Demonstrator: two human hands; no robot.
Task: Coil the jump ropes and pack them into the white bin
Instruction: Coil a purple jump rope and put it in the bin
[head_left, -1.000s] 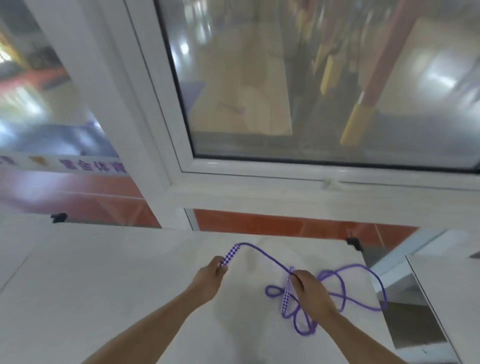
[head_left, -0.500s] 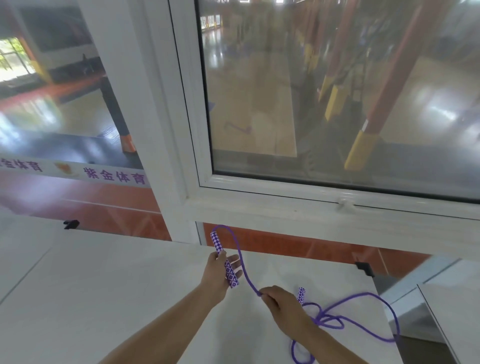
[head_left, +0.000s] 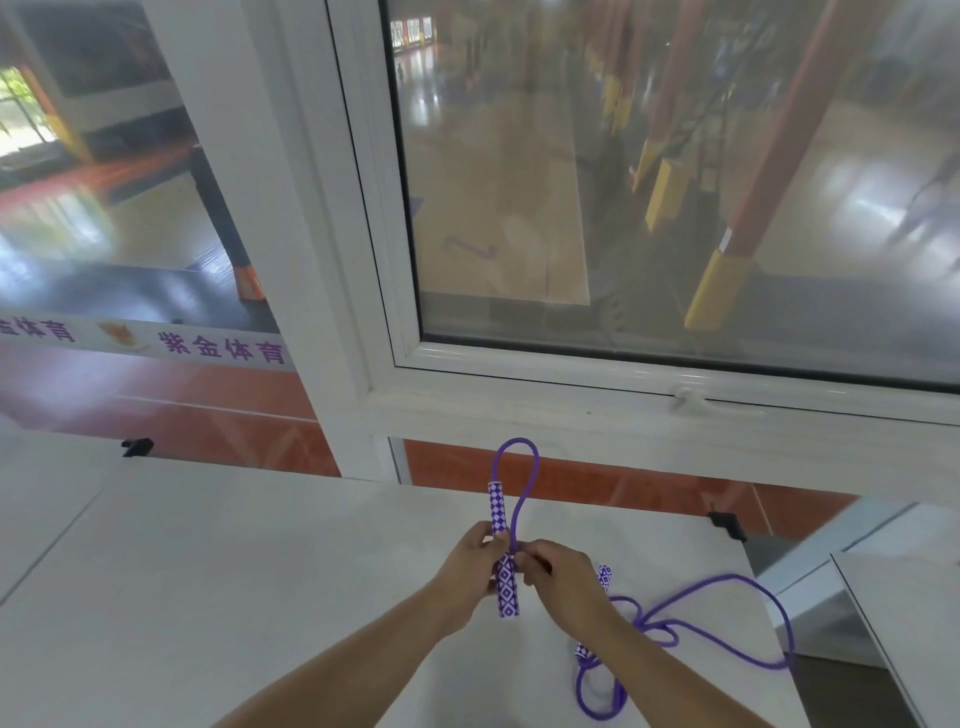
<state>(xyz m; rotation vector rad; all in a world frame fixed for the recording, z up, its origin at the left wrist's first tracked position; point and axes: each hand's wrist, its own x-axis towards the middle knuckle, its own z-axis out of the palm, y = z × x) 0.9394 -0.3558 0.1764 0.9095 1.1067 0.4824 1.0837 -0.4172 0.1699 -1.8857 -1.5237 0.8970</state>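
Table (head_left: 218, 597): white top, bare at the left. Left hand (head_left: 470, 569): fingers curled round a purple-and-white checked handle (head_left: 504, 551), held upright above the table. From the handle's top the purple rope (head_left: 519, 467) rises in one short loop and comes back down beside the handle. Right hand (head_left: 558, 574): touching the left, fingertips pinching the returning rope against the handle. Right of the hands: the second handle (head_left: 603, 578) shows just behind the right wrist, and the slack (head_left: 727, 623) lies loose on the table in a few tangled bends, one bend reaching the table's right edge.

Progress, as judged: coiling has only begun; one loop is formed and most of the rope is uncoiled. No white bin is in view. No other ropes are seen. Packing is not yet started.
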